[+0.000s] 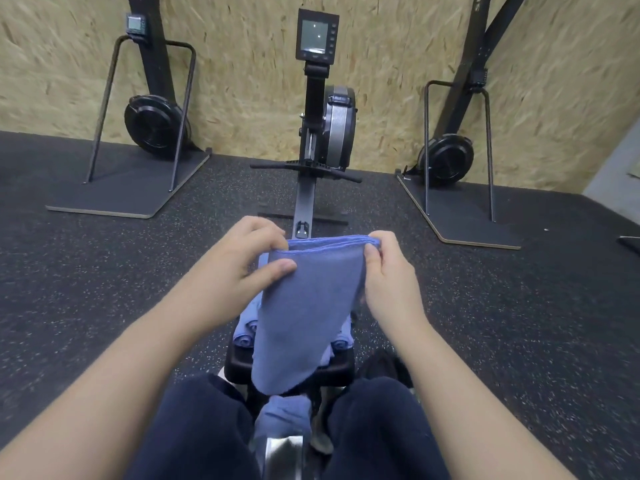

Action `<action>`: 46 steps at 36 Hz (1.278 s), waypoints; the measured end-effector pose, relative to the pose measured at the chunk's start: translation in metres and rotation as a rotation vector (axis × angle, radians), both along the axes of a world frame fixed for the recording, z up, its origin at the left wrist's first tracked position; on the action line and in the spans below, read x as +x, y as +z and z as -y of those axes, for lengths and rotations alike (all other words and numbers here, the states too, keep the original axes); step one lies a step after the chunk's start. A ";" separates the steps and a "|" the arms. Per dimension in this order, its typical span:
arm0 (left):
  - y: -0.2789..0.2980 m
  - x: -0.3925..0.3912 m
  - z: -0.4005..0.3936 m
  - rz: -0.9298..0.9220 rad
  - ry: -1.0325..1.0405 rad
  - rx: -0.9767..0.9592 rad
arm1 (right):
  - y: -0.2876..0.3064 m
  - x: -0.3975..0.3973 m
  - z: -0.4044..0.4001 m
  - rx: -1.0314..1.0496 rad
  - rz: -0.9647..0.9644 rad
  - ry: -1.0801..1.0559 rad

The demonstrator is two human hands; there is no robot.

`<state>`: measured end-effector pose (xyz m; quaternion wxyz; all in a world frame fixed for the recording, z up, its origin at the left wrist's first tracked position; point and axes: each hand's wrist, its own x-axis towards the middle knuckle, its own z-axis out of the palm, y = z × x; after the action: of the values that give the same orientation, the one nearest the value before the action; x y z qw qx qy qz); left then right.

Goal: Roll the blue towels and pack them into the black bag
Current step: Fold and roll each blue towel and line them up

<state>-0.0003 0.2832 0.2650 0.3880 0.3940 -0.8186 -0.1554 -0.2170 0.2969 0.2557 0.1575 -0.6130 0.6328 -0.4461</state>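
Note:
I hold a folded blue towel (pixel 308 313) up in front of me, its lower end hanging down toward my knees. My left hand (pixel 242 261) pinches its upper left corner and my right hand (pixel 391 275) grips its upper right corner. Behind the hanging towel, several rolled blue towels (pixel 244 339) lie on the black seat (pixel 239 367) of the rowing machine. Another blue towel (pixel 282 419) lies on the rail between my legs. A dark object (pixel 382 365), possibly the black bag, sits on the floor by my right knee, mostly hidden.
The rowing machine's rail, handle (pixel 304 168) and monitor (pixel 317 36) stretch away ahead of me. Two ski machines on flat base plates (pixel 114 199) (pixel 471 223) stand left and right against the chipboard wall. Dark speckled rubber floor (pixel 104 289) surrounds me.

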 end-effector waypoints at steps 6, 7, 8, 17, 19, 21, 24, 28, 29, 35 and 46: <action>-0.028 0.005 0.002 0.002 0.119 0.157 | -0.030 0.001 0.010 0.082 0.059 0.041; -0.033 0.004 0.002 0.009 0.133 0.180 | -0.035 0.001 0.010 0.086 0.066 0.040; -0.039 0.003 0.003 0.011 0.141 0.195 | -0.040 0.001 0.011 0.090 0.074 0.034; -0.087 -0.006 0.008 -0.088 0.200 0.304 | -0.081 -0.001 0.011 0.157 0.221 0.071; -0.096 -0.007 0.012 -0.181 0.213 0.394 | -0.089 -0.001 0.013 0.182 0.283 0.071; -0.103 -0.009 0.016 -0.301 0.234 0.465 | -0.098 -0.003 0.013 0.203 0.272 0.073; -0.112 -0.016 0.020 -0.465 0.222 0.525 | -0.108 -0.006 0.016 0.229 0.203 0.088; -0.118 -0.029 0.026 -0.669 0.156 0.574 | -0.119 -0.009 0.029 0.120 0.105 0.034; -0.120 -0.032 0.028 -0.712 0.142 0.593 | -0.122 -0.009 0.033 0.089 0.073 0.017; -0.128 -0.044 0.051 -0.767 0.121 0.535 | -0.130 -0.008 0.059 0.009 0.157 -0.021; -0.129 -0.052 0.111 -0.756 0.140 0.406 | -0.134 -0.005 0.116 -0.025 0.231 -0.066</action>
<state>-0.0525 0.1718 0.1359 0.5848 0.4320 -0.5431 -0.4200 -0.2221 0.1805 0.1217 0.2068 -0.5382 0.6247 -0.5266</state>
